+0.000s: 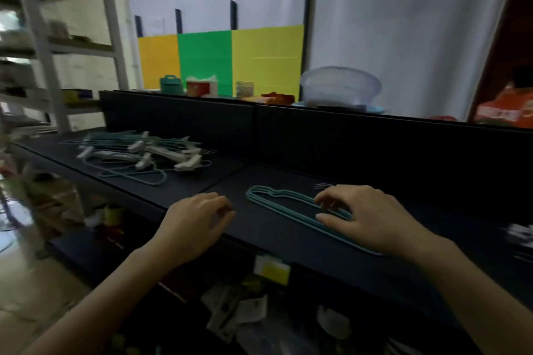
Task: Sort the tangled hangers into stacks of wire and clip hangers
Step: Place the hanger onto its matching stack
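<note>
Tidying the stack of wire hangers point(277, 202) on the near part of the black table point(227, 181); right hand point(366, 216) on top of it, with fingers spread and a bit bent, touching the green wires but not wrapped round them; left hand point(193, 222) just beside the stack, above the table edge, with fingers loosely curled and holding nothing. Well apart, off to the far left, the tangled pile point(138, 155), with white clips point(184, 164) and more green wires all mixed up. Looks like early days in the sorting; only a few wires laid down, and no clip stack to be seen yet. Next, probably, reaching over to the pile and pulling one hanger out slowly, so as not to drag the rest along.
</note>
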### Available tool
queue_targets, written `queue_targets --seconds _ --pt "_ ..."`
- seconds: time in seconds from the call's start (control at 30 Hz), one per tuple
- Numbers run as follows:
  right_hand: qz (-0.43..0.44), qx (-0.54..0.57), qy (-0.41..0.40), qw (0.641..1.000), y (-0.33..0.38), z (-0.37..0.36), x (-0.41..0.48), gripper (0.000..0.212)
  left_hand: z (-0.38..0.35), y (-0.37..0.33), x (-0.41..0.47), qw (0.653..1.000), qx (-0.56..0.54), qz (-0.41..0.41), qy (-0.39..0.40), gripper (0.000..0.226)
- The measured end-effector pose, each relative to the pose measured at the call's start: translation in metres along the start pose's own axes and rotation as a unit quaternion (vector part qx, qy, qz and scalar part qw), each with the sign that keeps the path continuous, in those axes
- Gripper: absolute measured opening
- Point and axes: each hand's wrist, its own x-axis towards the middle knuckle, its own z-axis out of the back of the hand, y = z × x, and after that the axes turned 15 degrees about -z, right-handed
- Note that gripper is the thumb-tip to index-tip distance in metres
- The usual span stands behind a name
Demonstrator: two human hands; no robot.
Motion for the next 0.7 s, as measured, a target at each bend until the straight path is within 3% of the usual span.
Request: queue_targets --seconds 0.33,0.7 --pt "0.058 0.035 0.018 0.998 0.172 -0.082 0.068 0.032 0.034 0.146 -0.118 0.999 0.029 0.041 0.007 0.028" --pt "0.065 0.032 0.032 0.997 0.283 -0.127 0.155 0.033 0.058 0.258 -0.165 0.994 0.033 0.097 -0.037 0.025"
